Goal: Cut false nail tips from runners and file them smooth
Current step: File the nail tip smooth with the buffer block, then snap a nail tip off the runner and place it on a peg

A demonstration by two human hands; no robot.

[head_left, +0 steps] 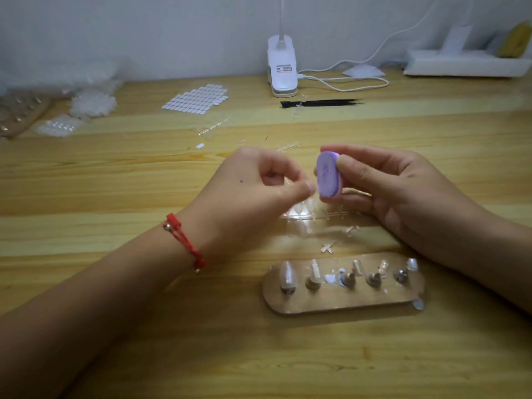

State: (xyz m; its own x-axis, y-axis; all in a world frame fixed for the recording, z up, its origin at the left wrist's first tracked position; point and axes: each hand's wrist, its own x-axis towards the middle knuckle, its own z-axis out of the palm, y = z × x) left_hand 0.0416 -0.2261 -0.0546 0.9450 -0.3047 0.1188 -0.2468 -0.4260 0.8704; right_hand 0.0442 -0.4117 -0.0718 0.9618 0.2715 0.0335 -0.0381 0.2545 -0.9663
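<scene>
Above the middle of the table, a purple file is held upright in the right hand. It is gripped between the thumb at its bottom and the fingers behind and on top, so that its broad face is turned toward the left hand. The left thumb and forefinger are pinched together right at the file's near edge, with the other fingers curled in. A clear tip is judged to be held there against the abrasive, though it is hardly made out because it is so small and transparent. A pinch this close to the file is probably used so that the tip's cut edge can be steadied and stroked without flexing.

Just below the hands, the runners lie on the table with some tips apparently attached, within reach for the next cut. Bare offcuts are scattered beside them. Nearer the person, a stand carries a row of pegs, and mounted tips are set on several of them, likely so they are kept apart and off the table. Further back, black tweezers are laid aside near a lamp base. No cutter can be identified.

Filing is judged to be the step in hand, with cutting and filing left to do.
</scene>
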